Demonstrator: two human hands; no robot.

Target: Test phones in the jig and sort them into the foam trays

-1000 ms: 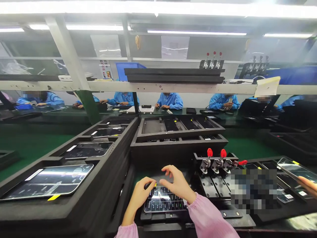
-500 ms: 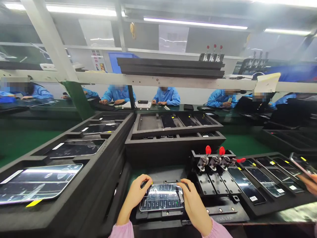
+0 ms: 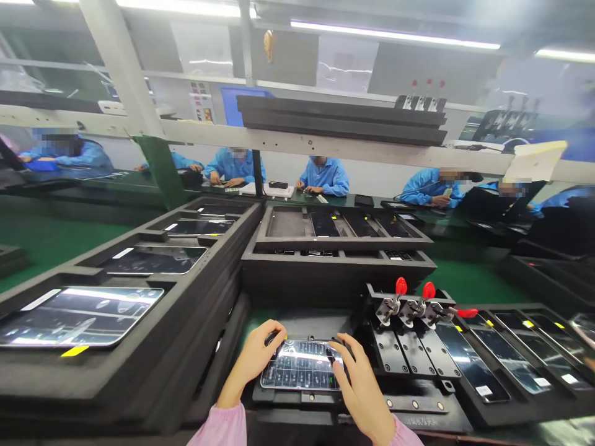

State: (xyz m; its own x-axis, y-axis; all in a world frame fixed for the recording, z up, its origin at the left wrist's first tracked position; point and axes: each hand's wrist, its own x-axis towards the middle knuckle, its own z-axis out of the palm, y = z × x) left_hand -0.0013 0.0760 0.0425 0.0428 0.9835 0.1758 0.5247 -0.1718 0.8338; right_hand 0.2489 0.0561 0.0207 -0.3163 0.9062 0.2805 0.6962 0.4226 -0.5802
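A smartphone (image 3: 302,365) lies sideways on a black fixture plate (image 3: 320,399) in front of me, its lit screen showing a grid of tiles. My left hand (image 3: 260,350) curls round the phone's left end, fingertips at its upper left corner. Over the right end, my right hand (image 3: 360,378) has its fingers apart, with fingertips at or just above the screen; contact is hard to tell. Right of my right hand stands a row of toggle clamps (image 3: 411,310) with red-tipped handles, mounted on the black fixture.
A stack of black foam trays (image 3: 186,310) holding phones rises at left. More foam trays (image 3: 339,263) are stacked ahead. At right, another foam tray (image 3: 553,406) holds several phones, with a blurred hand (image 3: 586,341) beside it. Co-workers in blue (image 3: 328,176) sit beyond.
My right hand has shifted from the phone's right edge onto its screen, fingers spreading. My left hand stays at the left end. The camera view has turned slightly.
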